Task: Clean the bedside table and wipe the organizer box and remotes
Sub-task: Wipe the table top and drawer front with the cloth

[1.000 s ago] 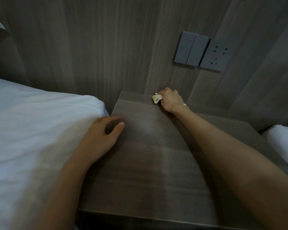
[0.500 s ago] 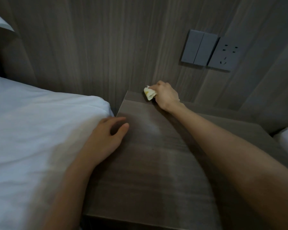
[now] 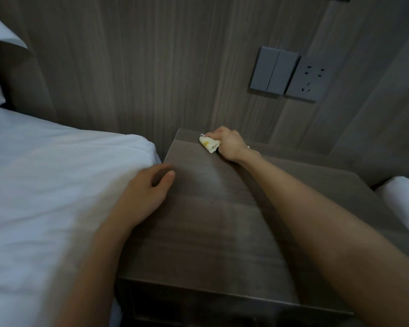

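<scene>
One dark wood-grain bedside table point(image 3: 210, 234), right hand point(image 3: 230, 145) fingers around white-yellow cloth point(image 3: 208, 144), left hand point(image 3: 147, 193) fingers loose.

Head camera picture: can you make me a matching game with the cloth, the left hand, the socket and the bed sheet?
1 cloth
2 left hand
3 socket
4 bed sheet

a on the wall
b white, left of the bedside table
c held in the right hand
d resting at the bedside table's left edge

Pairs: 1-c, 2-d, 3-a, 4-b.
</scene>
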### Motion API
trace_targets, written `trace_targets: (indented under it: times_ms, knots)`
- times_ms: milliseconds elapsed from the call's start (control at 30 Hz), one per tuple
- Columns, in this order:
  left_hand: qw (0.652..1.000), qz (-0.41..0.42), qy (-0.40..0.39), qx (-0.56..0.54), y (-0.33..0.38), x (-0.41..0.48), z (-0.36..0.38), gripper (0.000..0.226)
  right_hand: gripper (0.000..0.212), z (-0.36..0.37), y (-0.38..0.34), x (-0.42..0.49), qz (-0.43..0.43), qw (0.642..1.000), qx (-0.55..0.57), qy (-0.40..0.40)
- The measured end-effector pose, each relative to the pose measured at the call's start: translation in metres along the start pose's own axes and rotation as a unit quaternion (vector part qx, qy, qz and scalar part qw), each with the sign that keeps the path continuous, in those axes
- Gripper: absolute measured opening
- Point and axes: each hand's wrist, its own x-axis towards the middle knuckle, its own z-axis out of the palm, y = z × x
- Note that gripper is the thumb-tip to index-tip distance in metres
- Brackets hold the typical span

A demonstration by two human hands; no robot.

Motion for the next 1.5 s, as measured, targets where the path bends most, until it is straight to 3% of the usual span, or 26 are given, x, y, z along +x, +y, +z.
trace_targets:
  times_ms: [200, 467, 567, 733, 900, 1000, 1067, 1200, 1300, 1400, 1500]
  knots:
    - [0.999, -0.009, 0.008, 0.038, 0.013, -0.028, -0.009, 0.041, 0.038, -0.011, -0.018, -0.080, -0.045, 0.995, 0.093, -0.006]
    - [0.988, 0.041, 0.076, 0.127, 0.007, -0.089, -0.006, 0.039, 0.043, -0.031, -0.051, -0.216, -0.109, 0.984, 0.138, -0.019]
    - [0.984, 0.069, 0.121, 0.113, 0.003, -0.108, -0.003, 0.034, 0.061, -0.029, -0.059, -0.256, -0.111, 0.982, 0.147, -0.033]
    - [0.976, 0.111, 0.155, 0.106, 0.002, -0.144, 0.005, 0.031, 0.046, -0.034, -0.072, -0.318, -0.131, 0.981, 0.146, -0.008]
    - [0.981, 0.071, 0.166, 0.068, 0.000, -0.179, 0.011, 0.038, 0.047, -0.050, -0.069, -0.352, -0.144, 0.975, 0.166, -0.022]
    - [0.982, 0.064, 0.161, 0.069, -0.006, -0.192, 0.014, 0.043, 0.050, -0.071, -0.047, -0.349, -0.103, 0.980, 0.149, 0.080]
    - [0.976, 0.086, 0.157, 0.121, -0.014, -0.199, 0.018, 0.049, 0.057, -0.081, -0.024, -0.347, -0.028, 0.984, 0.104, 0.140]
    - [0.955, 0.124, 0.134, 0.231, -0.021, -0.206, 0.029, 0.060, 0.059, -0.077, 0.019, -0.355, 0.164, 0.981, 0.018, 0.099]
    - [0.956, 0.134, 0.118, 0.232, -0.018, -0.209, 0.037, 0.065, 0.060, -0.054, 0.011, -0.362, 0.216, 0.972, 0.040, 0.085]
    - [0.961, 0.136, 0.107, 0.216, -0.016, -0.216, 0.044, 0.069, 0.061, -0.034, -0.031, -0.368, 0.146, 0.979, 0.018, 0.141]
    - [0.964, 0.144, 0.096, 0.203, -0.013, -0.225, 0.050, 0.070, 0.064, -0.019, -0.071, -0.381, 0.024, 0.988, 0.086, 0.127]
